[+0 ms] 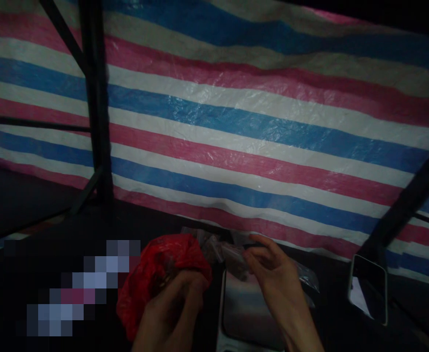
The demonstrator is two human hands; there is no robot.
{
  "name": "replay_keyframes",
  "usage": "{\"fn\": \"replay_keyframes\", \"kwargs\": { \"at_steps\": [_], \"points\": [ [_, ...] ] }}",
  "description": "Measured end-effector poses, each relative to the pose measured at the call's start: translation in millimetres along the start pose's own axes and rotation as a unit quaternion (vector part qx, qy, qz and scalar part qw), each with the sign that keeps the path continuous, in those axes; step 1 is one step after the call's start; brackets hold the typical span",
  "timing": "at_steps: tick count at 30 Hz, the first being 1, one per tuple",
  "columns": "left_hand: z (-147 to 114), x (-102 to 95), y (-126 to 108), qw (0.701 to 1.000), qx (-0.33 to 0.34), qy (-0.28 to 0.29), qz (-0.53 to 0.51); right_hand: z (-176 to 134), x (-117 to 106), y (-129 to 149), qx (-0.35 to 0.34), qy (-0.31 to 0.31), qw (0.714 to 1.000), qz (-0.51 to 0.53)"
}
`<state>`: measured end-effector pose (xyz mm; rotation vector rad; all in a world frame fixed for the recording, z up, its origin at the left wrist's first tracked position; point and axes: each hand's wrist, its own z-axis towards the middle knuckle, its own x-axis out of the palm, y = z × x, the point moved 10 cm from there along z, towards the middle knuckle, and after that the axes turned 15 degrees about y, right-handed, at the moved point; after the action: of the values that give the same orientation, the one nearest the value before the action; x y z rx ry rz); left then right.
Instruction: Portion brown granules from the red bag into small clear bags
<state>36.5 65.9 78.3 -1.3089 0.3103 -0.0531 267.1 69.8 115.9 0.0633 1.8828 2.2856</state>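
Note:
My left hand (177, 303) reaches into the mouth of a crumpled red plastic bag (133, 298). Its fingers are curled, and their tips are hidden, so what they hold cannot be made out. Small brassy bits (163, 279) glint inside the bag, too dim to name. To the right, my right hand (273, 274) pinches the edge of a small clear plastic bag (235, 261) with dark contents. Beneath that bag lies a flat, pale-framed object (251, 305) with a glossy, reflecting top, partly covered by my right forearm.
More clear plastic bags (307, 277) lie behind my right wrist, others (209, 244) beyond the red bag. A phone (368, 289) is at the right. Dark metal posts (99, 107) stand before a striped plastic sheet (254, 132). A pixelated patch covers the left of the dark surface.

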Motion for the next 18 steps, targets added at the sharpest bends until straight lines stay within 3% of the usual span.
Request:
{"fn": "replay_keyframes", "kwargs": {
  "at_steps": [3, 6, 8, 18],
  "points": [
    [6, 12.5, 4, 0.996, -0.027, 0.025, -0.082, -4, 50, 10, 0.021, 0.081, 0.996, 0.031],
    [7, 5.1, 18, 0.987, -0.051, -0.001, -0.151, -8, 90, 5, 0.043, 0.151, 0.987, 0.028],
    [7, -3.3, 24, 0.984, -0.058, -0.013, -0.167, -10, 106, -1, 0.044, 0.179, 0.983, 0.011],
    [6, -17.6, 21, 0.990, -0.069, -0.011, -0.125, -9, 122, -14, 0.061, 0.212, 0.974, -0.054]
  ]
}}
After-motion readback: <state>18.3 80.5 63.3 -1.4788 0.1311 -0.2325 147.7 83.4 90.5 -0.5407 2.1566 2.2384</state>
